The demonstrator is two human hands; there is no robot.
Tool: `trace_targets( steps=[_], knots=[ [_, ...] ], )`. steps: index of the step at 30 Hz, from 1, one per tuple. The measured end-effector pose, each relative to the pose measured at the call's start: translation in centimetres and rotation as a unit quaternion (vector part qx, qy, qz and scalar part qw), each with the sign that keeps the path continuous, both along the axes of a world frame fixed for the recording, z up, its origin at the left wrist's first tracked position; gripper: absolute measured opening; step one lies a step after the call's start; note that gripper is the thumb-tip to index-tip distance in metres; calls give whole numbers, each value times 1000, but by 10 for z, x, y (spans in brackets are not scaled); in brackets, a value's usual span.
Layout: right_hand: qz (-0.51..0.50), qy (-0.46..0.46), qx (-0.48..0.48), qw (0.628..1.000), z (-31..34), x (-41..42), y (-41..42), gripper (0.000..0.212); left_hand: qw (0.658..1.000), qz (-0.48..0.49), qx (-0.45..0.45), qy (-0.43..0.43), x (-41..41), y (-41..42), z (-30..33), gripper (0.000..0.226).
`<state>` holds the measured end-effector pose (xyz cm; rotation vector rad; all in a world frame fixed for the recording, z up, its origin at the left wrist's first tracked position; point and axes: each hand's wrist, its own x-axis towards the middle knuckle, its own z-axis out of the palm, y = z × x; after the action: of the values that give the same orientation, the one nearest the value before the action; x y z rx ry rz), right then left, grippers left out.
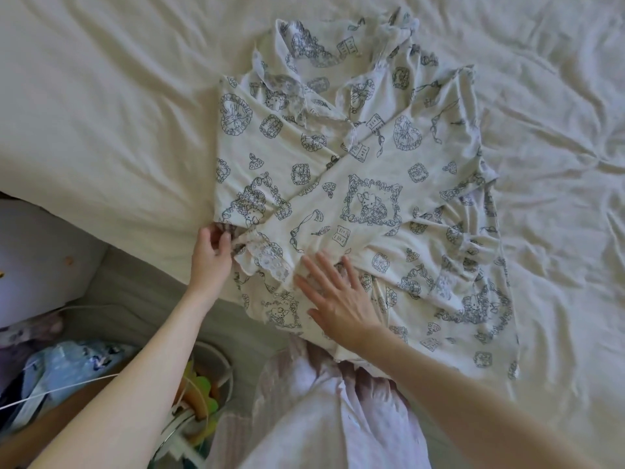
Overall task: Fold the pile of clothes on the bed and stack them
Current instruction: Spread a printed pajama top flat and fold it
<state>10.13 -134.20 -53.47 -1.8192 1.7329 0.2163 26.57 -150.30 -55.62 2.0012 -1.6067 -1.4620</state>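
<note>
Clutter at far left, off the bed's edge: a pale rounded object (40,252), a heap of blue and dark fabric (61,370) with white cords across it, and a small bin or basket (203,401) of bright odds and ends, none of it sharp enough to name further. Bed sheet (101,113): cream, creased, carrying the work. Left hand (211,255): your fingers and thumb curl round the lace-trimmed cuff (263,262) of a sleeve at the garment's near left corner, pinching it. Printed garment (355,184): cream knit with dark line drawings and lace trim, spread on the sheet mid-frame, collar away from you, hem toward you and partly hanging over the bed edge, one sleeve already crossed over the body. Right hand (338,299): fingers straight and spread, palm flat on the cloth near the hem, pressing rather than holding. Handling, as a judgement: light, soft, limp, with no stiffness to hold a crease, so it likely slides and bunches on the sheet unless pinned. Take hold at seams, cuff and hem corners, where the fabric is doubled; spare the lace, which looks the most delicate part. Right of the garment: bare rumpled sheet only. No folded stack is in view.
</note>
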Motion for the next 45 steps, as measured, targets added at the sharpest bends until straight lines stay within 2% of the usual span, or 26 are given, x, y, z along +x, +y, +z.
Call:
trace_targets(
  steps=[2,6,10,14,17,21,24,27,30,32,34,37,39,41,45],
  knots=[
    [21,9,21,1000,-1,3,11,61,999,12,31,7,5,11,-3,17],
    [-14,0,11,1000,3,-1,38,54,992,-15,123,27,18,46,-8,10],
    [6,-8,-46,999,12,-17,72,44,978,-53,203,1,24,85,-6,19],
    [-8,-20,-102,995,13,-46,113,32,962,-29,269,-32,28,122,-9,32],
    [-32,2,-107,994,16,-70,143,32,962,4,265,-59,27,152,-5,25],
    [-62,48,-93,993,22,-103,184,38,972,50,225,-51,42,192,2,21],
    [-214,62,-64,973,23,-121,209,36,977,115,176,-33,56,222,13,15],
    [-412,71,-41,908,19,-139,224,39,971,178,155,-23,63,242,23,12],
    [-610,24,-3,792,13,-152,231,43,963,214,165,3,62,250,35,8],
    [-694,-50,32,717,9,-156,236,43,956,237,169,26,60,251,43,18],
    [-742,-132,54,655,6,-156,241,33,950,253,174,47,58,252,50,25],
    [-763,-172,89,617,4,-153,251,22,940,272,193,66,59,256,59,30],
    [-784,-194,71,585,9,-147,255,20,933,290,201,73,60,260,66,29],
    [-800,-241,54,547,18,-141,255,6,926,308,201,85,61,262,73,26],
    [-815,-334,23,473,46,-137,251,14,915,338,182,123,60,255,94,14]
  ],
)
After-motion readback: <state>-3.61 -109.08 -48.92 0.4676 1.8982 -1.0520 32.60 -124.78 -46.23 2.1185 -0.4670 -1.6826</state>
